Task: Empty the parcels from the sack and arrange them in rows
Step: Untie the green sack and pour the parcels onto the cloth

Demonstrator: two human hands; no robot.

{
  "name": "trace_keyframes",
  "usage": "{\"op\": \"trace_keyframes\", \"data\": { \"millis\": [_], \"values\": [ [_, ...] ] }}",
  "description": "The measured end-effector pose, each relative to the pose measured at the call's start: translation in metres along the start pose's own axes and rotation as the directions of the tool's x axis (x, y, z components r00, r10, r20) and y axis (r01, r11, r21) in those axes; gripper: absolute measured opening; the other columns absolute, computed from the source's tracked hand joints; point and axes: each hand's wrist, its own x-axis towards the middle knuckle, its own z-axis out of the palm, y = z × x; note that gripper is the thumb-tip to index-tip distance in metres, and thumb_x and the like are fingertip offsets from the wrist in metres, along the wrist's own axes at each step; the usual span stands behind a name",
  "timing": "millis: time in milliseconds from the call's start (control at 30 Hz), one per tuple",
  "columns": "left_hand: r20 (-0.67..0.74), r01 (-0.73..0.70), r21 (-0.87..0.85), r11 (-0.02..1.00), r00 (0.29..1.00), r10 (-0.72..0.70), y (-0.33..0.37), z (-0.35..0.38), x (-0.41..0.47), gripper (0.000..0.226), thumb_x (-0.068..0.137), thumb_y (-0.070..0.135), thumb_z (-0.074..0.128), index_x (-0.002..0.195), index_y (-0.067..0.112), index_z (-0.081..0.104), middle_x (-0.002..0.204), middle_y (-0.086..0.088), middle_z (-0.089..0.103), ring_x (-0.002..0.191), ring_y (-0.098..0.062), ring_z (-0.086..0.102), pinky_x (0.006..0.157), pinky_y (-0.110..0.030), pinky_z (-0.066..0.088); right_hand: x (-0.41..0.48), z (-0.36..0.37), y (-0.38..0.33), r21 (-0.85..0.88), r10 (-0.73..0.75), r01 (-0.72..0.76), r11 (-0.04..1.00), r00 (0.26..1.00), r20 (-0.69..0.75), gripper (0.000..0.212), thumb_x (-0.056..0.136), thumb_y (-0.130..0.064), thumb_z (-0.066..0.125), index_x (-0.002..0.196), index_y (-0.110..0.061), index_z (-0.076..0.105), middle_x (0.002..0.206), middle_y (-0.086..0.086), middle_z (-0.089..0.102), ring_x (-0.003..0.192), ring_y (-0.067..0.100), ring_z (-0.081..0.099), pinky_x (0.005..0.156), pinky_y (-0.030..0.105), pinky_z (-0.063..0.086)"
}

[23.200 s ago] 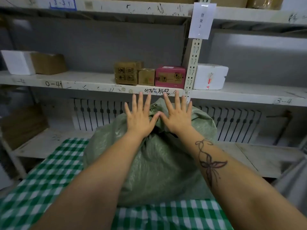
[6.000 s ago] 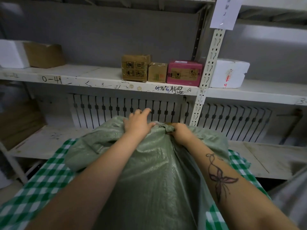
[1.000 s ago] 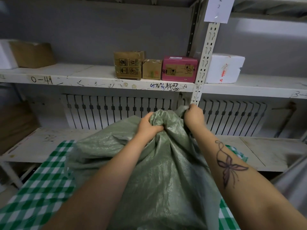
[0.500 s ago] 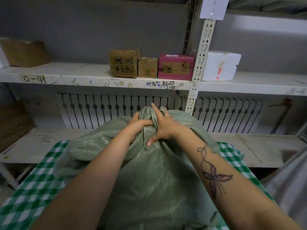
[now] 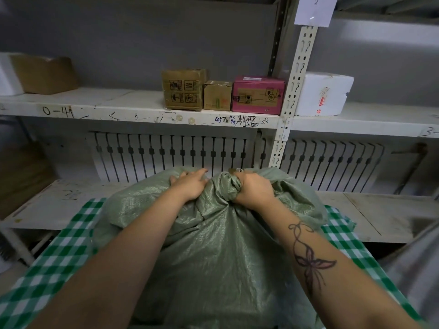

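Note:
A bulging green woven sack (image 5: 213, 252) lies on a green-and-white checked cloth (image 5: 54, 260) in front of me. My right hand (image 5: 254, 189) is clenched around the bunched neck of the sack at its far end. Just left of it, my left hand (image 5: 190, 185) rests on the sack's fabric with the fingers spread and curled into the folds. The sack's mouth stays gathered, and no parcel inside shows.
Behind the sack runs white metal shelving (image 5: 142, 115). Its middle shelf holds two brown cartons (image 5: 183, 90), a pink box (image 5: 257, 95), a white foam box (image 5: 323, 93) and a brown box (image 5: 45, 73) at far left. A bare lower shelf (image 5: 380, 210) lies beyond the cloth.
My hands have come apart: the right one now fists the sack's neck, the left has shifted left onto the fabric. The sack's top has dropped lower than a second ago.

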Motion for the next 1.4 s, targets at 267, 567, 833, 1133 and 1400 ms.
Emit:
{"op": "trace_keyframes", "data": {
  "millis": [267,567,833,1133,1400],
  "values": [
    [-0.07,0.01,0.27,0.963,0.997,0.01,-0.007,0.013,0.008,0.059,0.097,0.02,0.042,0.144,0.046,0.019,0.159,-0.005,-0.009,0.144,-0.034,-0.016,0.112,-0.06,-0.009,-0.002,-0.004,0.006,0.029,0.001,-0.002,1.0,0.999,0.042,0.032,0.081,-0.045,0.061,0.105,-0.024,0.06,0.097,-0.002,0.065,0.092,0.021,0.062,0.074,0.028,0.044],
    [-0.291,0.004,-0.27,0.963,0.953,-0.085,0.006,0.003,0.012,0.026,0.097,0.012,0.033,0.108,0.014,0.056,0.113,-0.012,0.06,0.09,-0.026,0.05,0.075,-0.032,0.039,-0.003,-0.005,0.004,0.05,-0.033,0.027,0.998,0.993,0.115,0.039,0.079,-0.045,0.063,0.111,-0.024,0.059,0.103,0.0,0.065,0.097,0.022,0.061,0.084,0.035,0.048],
    [-0.235,-0.154,-0.783,0.603,0.97,-0.057,0.032,-0.026,-0.004,0.022,0.093,0.003,0.044,0.108,0.008,0.058,0.105,-0.006,0.057,0.095,-0.018,0.052,0.072,-0.026,0.044,0.007,-0.002,-0.009,0.012,0.025,-0.027,1.0,0.986,0.165,0.038,0.081,-0.049,0.058,0.111,-0.025,0.056,0.106,0.0,0.064,0.1,0.023,0.061,0.088,0.041,0.049],
    [-0.036,-0.289,-0.461,0.839,0.951,0.307,0.01,-0.006,-0.027,0.085,0.067,0.018,0.082,0.138,0.026,0.036,0.145,0.001,0.04,0.136,-0.018,0.035,0.11,-0.031,0.03,0.02,0.007,-0.01,0.057,0.16,-0.175,0.983,0.965,0.206,0.091,0.077,-0.038,0.07,0.145,-0.045,0.01,0.14,0.014,0.031,0.11,0.033,0.057,0.08,0.039,0.051],
    [-0.146,0.019,0.033,0.999,0.989,-0.014,0.011,-0.016,-0.019,0.107,0.057,0.071,0.069,0.145,0.044,0.013,0.157,-0.009,0.009,0.145,-0.035,0.003,0.114,-0.055,-0.002,0.028,-0.01,-0.019,-0.052,0.072,-0.072,0.996,0.997,0.015,0.035,0.086,-0.032,0.055,0.12,-0.025,0.054,0.115,0.005,0.055,0.107,0.03,0.058,0.083,0.039,0.046]
  ]
}}
